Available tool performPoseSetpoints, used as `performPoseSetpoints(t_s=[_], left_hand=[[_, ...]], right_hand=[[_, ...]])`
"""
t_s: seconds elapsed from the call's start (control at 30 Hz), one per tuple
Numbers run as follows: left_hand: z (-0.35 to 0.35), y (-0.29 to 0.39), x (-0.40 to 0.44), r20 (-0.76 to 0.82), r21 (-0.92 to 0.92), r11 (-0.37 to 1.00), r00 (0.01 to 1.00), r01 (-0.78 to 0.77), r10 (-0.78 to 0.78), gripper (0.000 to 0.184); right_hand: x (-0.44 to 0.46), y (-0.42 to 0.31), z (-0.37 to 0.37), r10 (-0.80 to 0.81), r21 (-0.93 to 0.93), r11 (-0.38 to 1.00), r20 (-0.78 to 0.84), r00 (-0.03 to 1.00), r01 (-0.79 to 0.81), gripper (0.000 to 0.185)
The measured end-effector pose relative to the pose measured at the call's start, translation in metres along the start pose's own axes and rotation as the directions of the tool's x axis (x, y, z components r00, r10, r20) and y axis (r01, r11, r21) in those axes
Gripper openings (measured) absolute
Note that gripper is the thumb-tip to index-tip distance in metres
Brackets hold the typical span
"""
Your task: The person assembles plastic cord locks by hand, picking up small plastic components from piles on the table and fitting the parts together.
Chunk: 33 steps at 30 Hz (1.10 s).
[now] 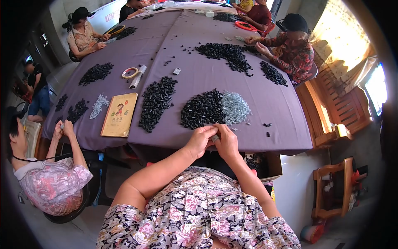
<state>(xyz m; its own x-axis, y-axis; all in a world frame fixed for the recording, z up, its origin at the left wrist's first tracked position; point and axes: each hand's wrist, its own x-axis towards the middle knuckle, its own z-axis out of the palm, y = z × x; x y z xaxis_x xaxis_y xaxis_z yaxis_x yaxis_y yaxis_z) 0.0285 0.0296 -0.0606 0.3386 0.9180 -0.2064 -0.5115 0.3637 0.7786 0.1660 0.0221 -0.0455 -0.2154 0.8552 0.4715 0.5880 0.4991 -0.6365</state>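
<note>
My left hand (200, 140) and my right hand (226, 143) meet at the table's near edge, fingertips pinched together. A few small clear plastic pieces (214, 138) show between them, against the fingers of my right hand. What my left fingertips pinch is too small to make out. Just beyond my hands lies a heap of small black plastic pieces (202, 108). Touching its right side is a pile of clear plastic pieces (235, 108). Another long black heap (157, 101) lies to the left.
A yellow notebook (119, 115), a tape roll (130, 73) and a white roll (138, 77) lie on the purple tablecloth (273, 133). A cardboard box (271, 166) with black pieces stands below the edge at right. A person (54, 182) works at left; others sit farther along.
</note>
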Motion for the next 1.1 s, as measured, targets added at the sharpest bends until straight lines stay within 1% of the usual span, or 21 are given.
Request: performPoseSetpoints(t_s=[0.13, 0.23, 0.33, 0.43, 0.53, 0.63, 0.73, 0.83, 0.93, 1.03, 1.1], left_hand=[[-0.005, -0.007, 0.002, 0.001, -0.006, 0.999, 0.999, -0.035, 0.035, 0.017], [-0.002, -0.008, 0.002, -0.022, 0.041, 0.997, 0.998, -0.058, 0.059, 0.017], [-0.006, -0.001, 0.005, 0.037, 0.131, 0.991, 0.999, 0.012, -0.017, 0.019], [-0.007, 0.02, 0.008, 0.073, 0.331, 0.924, 0.971, 0.192, -0.228, 0.021], [-0.013, 0.022, 0.013, 0.106, 0.284, 0.937, 0.964, 0.205, -0.243, 0.023], [-0.01, 0.015, 0.012, 0.106, 0.185, 0.968, 0.976, 0.167, -0.189, 0.022], [-0.008, 0.009, 0.007, 0.083, 0.177, 0.982, 0.993, 0.067, -0.083, 0.021], [-0.005, 0.007, 0.001, 0.061, 0.174, 0.985, 0.998, 0.002, -0.013, 0.02], [-0.005, 0.007, 0.0, 0.065, 0.179, 0.984, 0.998, -0.012, 0.0, 0.021], [-0.01, -0.001, 0.005, 0.057, 0.197, 0.979, 0.998, -0.05, 0.04, 0.021], [-0.009, -0.001, 0.004, 0.011, 0.183, 0.982, 0.999, -0.05, 0.049, 0.02]], right_hand=[[-0.001, 0.006, 0.007, -0.07, -0.012, 0.997, -0.042, 0.997, 0.07, 0.043], [-0.001, 0.008, 0.008, -0.081, -0.02, 0.997, -0.051, 0.995, 0.08, 0.043], [-0.002, 0.011, 0.01, -0.073, 0.002, 0.997, -0.051, 0.996, 0.073, 0.041], [-0.004, 0.013, 0.009, -0.097, 0.038, 0.994, -0.065, 0.993, 0.1, 0.045], [-0.003, 0.013, 0.009, -0.085, 0.071, 0.993, -0.078, 0.993, 0.091, 0.045], [-0.003, 0.01, 0.008, -0.038, 0.109, 0.993, -0.079, 0.996, 0.047, 0.039], [-0.003, 0.006, 0.008, -0.038, 0.065, 0.997, -0.075, 0.996, 0.043, 0.04], [-0.001, 0.007, 0.009, -0.027, 0.049, 0.998, -0.07, 0.997, 0.03, 0.043], [-0.001, 0.008, 0.009, -0.057, 0.041, 0.997, -0.088, 0.995, 0.061, 0.043], [-0.003, 0.01, 0.01, -0.006, 0.088, 0.996, -0.069, 0.998, 0.012, 0.042], [-0.003, 0.012, 0.012, -0.016, 0.084, 0.996, -0.074, 0.997, 0.022, 0.042]])
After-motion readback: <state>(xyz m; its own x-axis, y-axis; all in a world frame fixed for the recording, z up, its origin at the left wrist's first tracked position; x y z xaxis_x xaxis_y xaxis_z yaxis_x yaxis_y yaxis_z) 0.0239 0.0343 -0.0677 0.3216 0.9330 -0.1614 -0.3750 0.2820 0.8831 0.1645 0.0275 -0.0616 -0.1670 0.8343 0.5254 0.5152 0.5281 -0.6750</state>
